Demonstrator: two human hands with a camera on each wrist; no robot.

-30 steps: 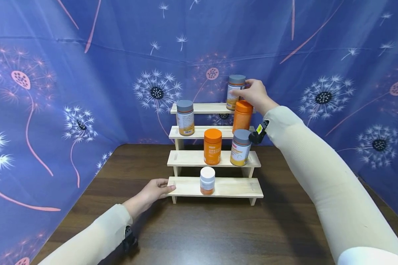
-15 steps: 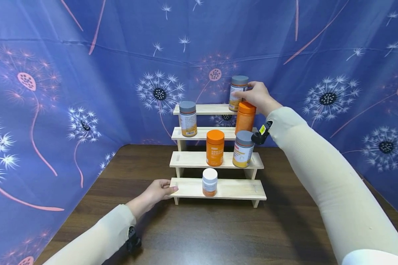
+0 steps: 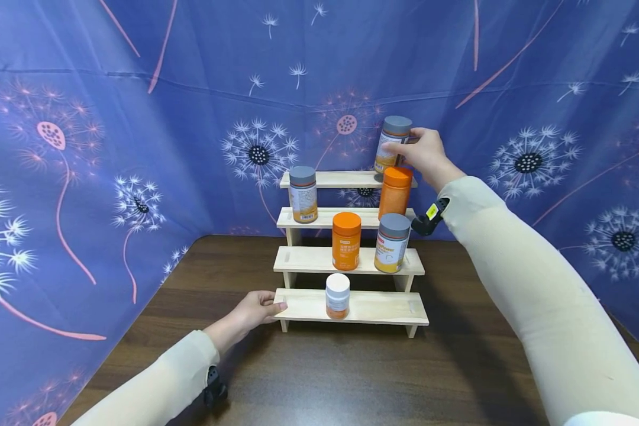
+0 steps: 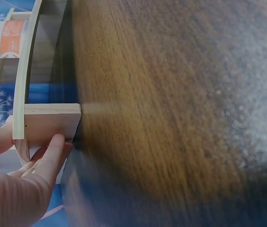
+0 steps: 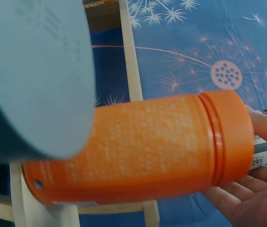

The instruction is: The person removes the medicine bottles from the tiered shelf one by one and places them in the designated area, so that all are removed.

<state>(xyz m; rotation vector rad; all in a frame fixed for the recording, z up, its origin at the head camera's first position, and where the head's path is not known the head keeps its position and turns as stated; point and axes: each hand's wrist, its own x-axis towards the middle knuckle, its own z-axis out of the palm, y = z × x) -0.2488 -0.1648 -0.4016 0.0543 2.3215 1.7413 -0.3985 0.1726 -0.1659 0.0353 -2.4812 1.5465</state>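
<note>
At the left end of the wooden stand's [image 3: 380,305] lowest step, the left hand [image 3: 249,312] grips the plank, thumb on top, fingers curled beneath against the support leg. Rightward, a grey-lidded jar [image 3: 303,198] stands one step below the top, a white-capped bottle [image 3: 338,299] on the lowest, and an orange jar [image 3: 346,244] beside a yellow-and-white jar [image 3: 390,251] on the step between. Above those, a second orange jar [image 3: 395,196] stands just before the tilted jar [image 3: 391,148], its grey lid leaning right, at the top step's right end; the right hand [image 3: 427,155] pinches it between thumb and fingers.
</note>
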